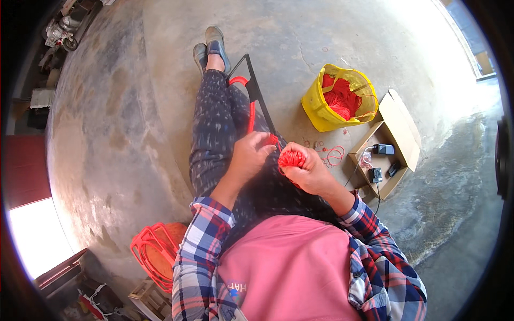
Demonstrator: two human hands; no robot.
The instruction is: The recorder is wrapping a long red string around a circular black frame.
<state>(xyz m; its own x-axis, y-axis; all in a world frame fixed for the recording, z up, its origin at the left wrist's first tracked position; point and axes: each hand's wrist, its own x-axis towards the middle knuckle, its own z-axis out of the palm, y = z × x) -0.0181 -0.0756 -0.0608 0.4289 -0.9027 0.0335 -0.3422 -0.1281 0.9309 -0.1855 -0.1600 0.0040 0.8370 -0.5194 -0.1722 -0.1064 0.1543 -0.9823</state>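
A black angled frame (257,93) with red cord wound round part of it leans across my legs, its bend toward my feet. My left hand (249,156) is closed in a pinch at the frame's near end, fingertips on the red wrapping. Close beside it on the right, my right hand (311,174) is wrapped round a bundle of red cord (292,159). A strand of cord runs between the two hands. The fingers of my right hand partly cover the bundle.
Ahead to the right stands a yellow bag (315,111) holding red cord (340,99). Loose red cord (335,155) lies near an open cardboard box (400,125) with black devices and cables. Several red frames (152,251) rest at my lower left.
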